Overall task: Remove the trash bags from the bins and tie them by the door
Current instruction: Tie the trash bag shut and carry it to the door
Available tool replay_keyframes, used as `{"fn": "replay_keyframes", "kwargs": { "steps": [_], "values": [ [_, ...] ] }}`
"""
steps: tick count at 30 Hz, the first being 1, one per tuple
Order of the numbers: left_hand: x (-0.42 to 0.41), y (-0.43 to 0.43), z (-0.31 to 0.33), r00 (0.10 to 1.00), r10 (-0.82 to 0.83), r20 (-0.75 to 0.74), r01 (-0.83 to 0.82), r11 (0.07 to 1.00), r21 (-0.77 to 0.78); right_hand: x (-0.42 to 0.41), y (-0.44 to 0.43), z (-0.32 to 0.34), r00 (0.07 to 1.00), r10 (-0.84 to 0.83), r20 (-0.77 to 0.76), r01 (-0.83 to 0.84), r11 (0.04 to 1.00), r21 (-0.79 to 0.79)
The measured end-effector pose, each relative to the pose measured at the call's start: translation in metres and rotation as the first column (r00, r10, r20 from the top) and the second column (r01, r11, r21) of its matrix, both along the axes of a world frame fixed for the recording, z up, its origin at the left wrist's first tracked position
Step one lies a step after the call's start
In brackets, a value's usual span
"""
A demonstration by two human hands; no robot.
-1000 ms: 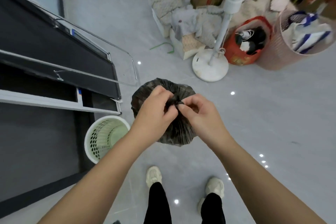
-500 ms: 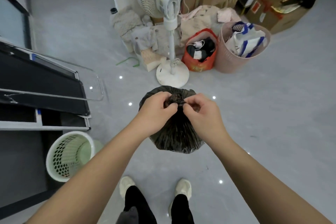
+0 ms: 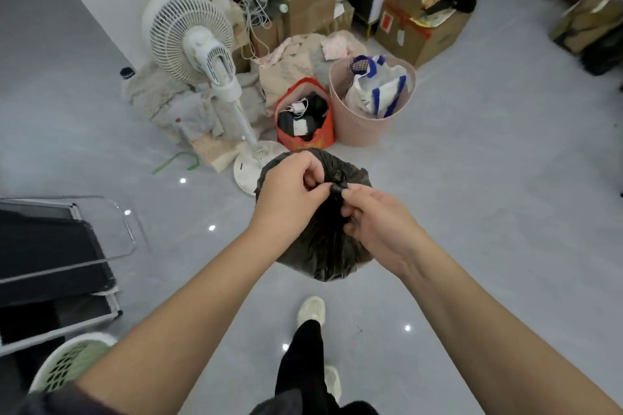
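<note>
Closest in: two bare forearms reaching forward to one grip. Left hand closed, thumb and curled fingers pinching the twisted neck of a black trash bag from the left. Right hand also closed, fingertips pinching the same bunched plastic just right of and below the knot. Nothing else held in either.

Bag hanging straight below the grip, full and rounded, above the grey floor (contents not visible).

Beneath the bag, back toward the body: pale shoe, black trouser leg. Well down and left of the grip: green perforated bin, partly cut by the forearm. Left of the grip: dark panel in a metal frame.

Just beyond the grip: round white base of a standing fan, partly behind the bag. Green hanger on the floor left of that base.

Beyond, slightly right: red bag, touching a pink basket with a white-and-blue bag inside. Farthest: cardboard boxes.
</note>
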State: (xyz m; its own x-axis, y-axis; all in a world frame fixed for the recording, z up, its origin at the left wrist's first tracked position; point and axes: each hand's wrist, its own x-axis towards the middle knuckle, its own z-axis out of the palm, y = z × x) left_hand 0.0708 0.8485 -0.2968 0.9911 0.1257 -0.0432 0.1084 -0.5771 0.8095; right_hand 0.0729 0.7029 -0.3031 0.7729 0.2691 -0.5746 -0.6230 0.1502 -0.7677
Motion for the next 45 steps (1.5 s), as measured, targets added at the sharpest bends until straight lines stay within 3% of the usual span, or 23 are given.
{"fn": "replay_keyframes", "kwargs": {
  "steps": [3,8,11,15,21,28,35,45],
  "values": [
    [0.036,-0.021,0.007,0.986,-0.156,0.055,0.149,0.982,0.115,0.03,-0.022,0.003,0.997,-0.074,-0.003,0.074,0.997,-0.019],
    [0.088,-0.061,0.021,0.957,-0.29,0.025,0.285,0.952,0.111,0.076,-0.064,0.008,0.976,-0.216,-0.007,0.216,0.976,-0.006],
    [0.12,-0.093,0.021,0.96,-0.281,0.008,0.279,0.957,0.081,0.102,-0.093,0.004,0.975,-0.222,0.02,0.223,0.974,-0.037],
    [0.162,-0.151,0.016,0.965,-0.264,-0.001,0.261,0.953,0.155,0.142,-0.141,0.001,0.975,-0.215,0.061,0.221,0.969,-0.111],
    [0.213,-0.258,0.008,0.939,-0.343,0.008,0.317,0.877,0.36,0.198,-0.244,-0.005,0.949,-0.11,0.296,0.232,0.879,-0.417],
    [0.278,-0.364,0.016,0.911,-0.41,0.049,0.377,0.875,0.304,0.269,-0.365,-0.006,0.917,0.005,0.398,0.171,0.898,-0.405],
    [0.374,-0.45,0.01,0.899,-0.437,0.011,0.423,0.876,0.234,0.353,-0.465,-0.016,0.803,0.317,0.504,0.066,0.794,-0.604],
    [0.568,-0.603,0.021,0.826,-0.561,0.052,0.533,0.809,0.249,0.535,-0.614,-0.018,0.802,0.303,0.515,0.18,0.698,-0.693]
  ]
}}
